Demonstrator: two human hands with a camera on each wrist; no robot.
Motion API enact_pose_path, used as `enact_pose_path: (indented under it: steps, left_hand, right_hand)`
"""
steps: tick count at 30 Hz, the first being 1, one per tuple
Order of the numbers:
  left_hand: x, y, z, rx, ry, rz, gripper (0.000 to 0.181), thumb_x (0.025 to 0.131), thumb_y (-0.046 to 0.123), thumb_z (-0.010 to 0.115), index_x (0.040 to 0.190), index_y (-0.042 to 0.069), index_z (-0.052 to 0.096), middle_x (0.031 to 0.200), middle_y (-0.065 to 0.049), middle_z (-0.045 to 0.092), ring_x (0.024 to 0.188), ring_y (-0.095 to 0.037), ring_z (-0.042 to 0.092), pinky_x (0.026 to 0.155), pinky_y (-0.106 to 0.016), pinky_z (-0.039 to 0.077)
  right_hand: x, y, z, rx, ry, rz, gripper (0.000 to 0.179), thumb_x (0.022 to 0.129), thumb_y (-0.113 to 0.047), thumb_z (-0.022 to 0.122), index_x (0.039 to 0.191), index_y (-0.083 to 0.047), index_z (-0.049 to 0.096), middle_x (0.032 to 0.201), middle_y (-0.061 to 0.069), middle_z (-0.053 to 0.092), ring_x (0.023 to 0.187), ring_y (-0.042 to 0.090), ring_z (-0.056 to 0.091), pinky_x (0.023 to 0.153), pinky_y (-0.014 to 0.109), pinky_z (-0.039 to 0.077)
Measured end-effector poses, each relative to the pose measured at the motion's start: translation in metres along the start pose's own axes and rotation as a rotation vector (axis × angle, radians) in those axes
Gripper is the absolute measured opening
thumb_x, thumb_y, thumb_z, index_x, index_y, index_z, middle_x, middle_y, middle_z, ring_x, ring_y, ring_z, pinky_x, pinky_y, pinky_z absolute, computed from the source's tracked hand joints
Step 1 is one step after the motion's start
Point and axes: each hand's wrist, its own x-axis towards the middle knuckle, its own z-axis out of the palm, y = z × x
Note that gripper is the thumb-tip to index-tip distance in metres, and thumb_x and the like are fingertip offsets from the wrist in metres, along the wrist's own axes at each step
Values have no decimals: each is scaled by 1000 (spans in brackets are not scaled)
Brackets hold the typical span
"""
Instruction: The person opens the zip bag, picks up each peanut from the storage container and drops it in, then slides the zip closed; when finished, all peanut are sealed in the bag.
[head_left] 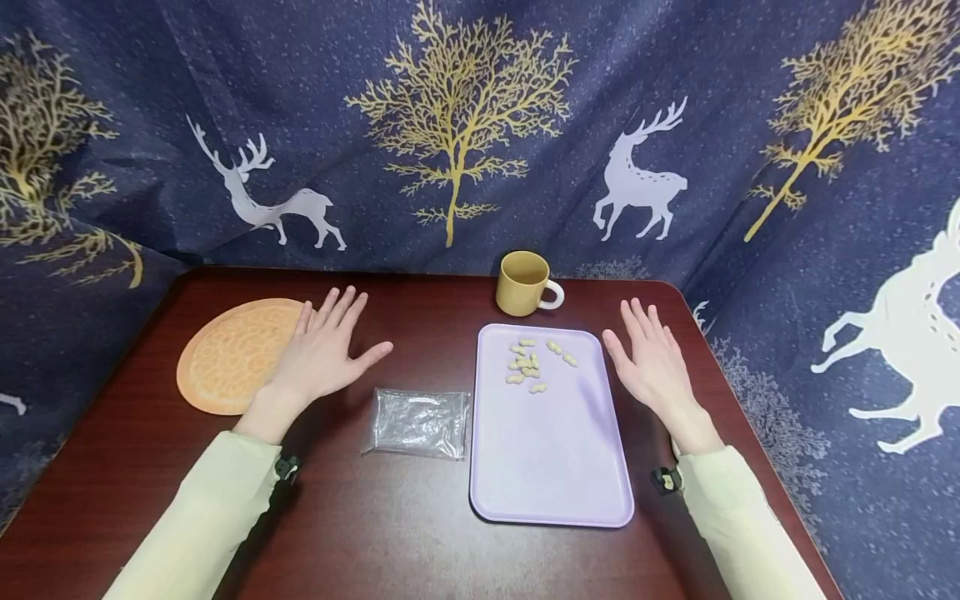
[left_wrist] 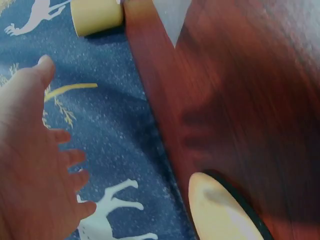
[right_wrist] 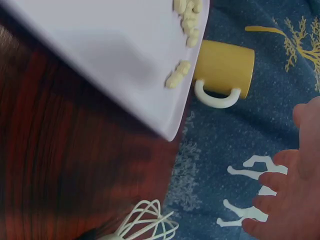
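Observation:
My left hand (head_left: pixel 318 354) hovers with spread fingers over the right side of a round mat (head_left: pixel 232 358) that looks like a pizza, and holds nothing. On the other side, my right hand (head_left: pixel 654 367) is raised just right of a lilac tray (head_left: pixel 551 458), its fingers extended and nothing in them. Several unshelled peanuts (head_left: pixel 522 363) lie loose in the tray's far half. Left of the tray is a flat clear plastic bag (head_left: pixel 420 423). Behind the tray stands a yellow mug (head_left: pixel 517 287) with a white handle. Below the right hand, the right wrist view shows a whisk (right_wrist: pixel 147 220).
All of these things sit on a dark reddish-brown table (head_left: pixel 360 533). A blue cloth (head_left: pixel 300 83) with deer and tree prints hangs behind it and along its sides. The right forearm mostly hides the whisk in the head view.

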Motion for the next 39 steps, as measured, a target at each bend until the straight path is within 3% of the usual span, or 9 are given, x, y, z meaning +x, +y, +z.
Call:
enact_pose_path:
  steps: [5, 12, 17, 22, 28, 39]
  left_hand:
    - [0, 11, 6, 6, 5, 83, 103, 85, 77, 51, 157, 7, 27, 161, -16, 26, 149, -37, 17, 117, -55, 8]
    - [-6, 33, 16, -22, -26, 235, 106, 79, 73, 65, 155, 7, 32, 157, -16, 34, 144, -37, 30, 114, -55, 22]
    - [-10, 50, 26, -59, -54, 320, 111, 72, 69, 75, 152, 4, 36, 153, -17, 41, 140, -36, 37, 112, -54, 27]
    - [-16, 62, 38, -77, -111, 358, 110, 70, 68, 77, 151, 4, 39, 150, -15, 44, 139, -34, 39, 111, -53, 30]
    - [-23, 76, 50, -89, -189, 389, 111, 68, 70, 77, 150, 4, 41, 149, -14, 46, 138, -33, 40, 110, -50, 31]
    - [-28, 92, 70, -59, -292, 375, 111, 65, 69, 79, 150, 8, 40, 148, -13, 46, 136, -33, 42, 110, -50, 32]
  right_hand:
    - [-3, -7, 2, 56, 42, -8, 71, 102, -51, 43, 156, -6, 30, 159, 19, 28, 147, 40, 21, 111, 64, 19]
    - [-7, -20, 8, 141, 68, -43, 66, 100, -40, 56, 151, -2, 38, 147, 25, 44, 136, 43, 39, 108, 58, 28]
    - [-7, -29, 18, 206, 69, -56, 62, 98, -35, 62, 146, 0, 44, 130, 24, 55, 120, 41, 52, 98, 56, 38]
    - [-8, -37, 28, 278, 43, -23, 57, 97, -32, 65, 141, 0, 50, 117, 22, 61, 100, 36, 60, 85, 50, 45]
    - [-14, -46, 36, 382, -37, 29, 52, 96, -26, 67, 138, 2, 52, 110, 21, 64, 93, 35, 64, 80, 48, 49]
    - [-23, -59, 53, 568, -167, 86, 45, 94, -16, 68, 132, 4, 54, 98, 16, 66, 84, 30, 66, 75, 36, 50]
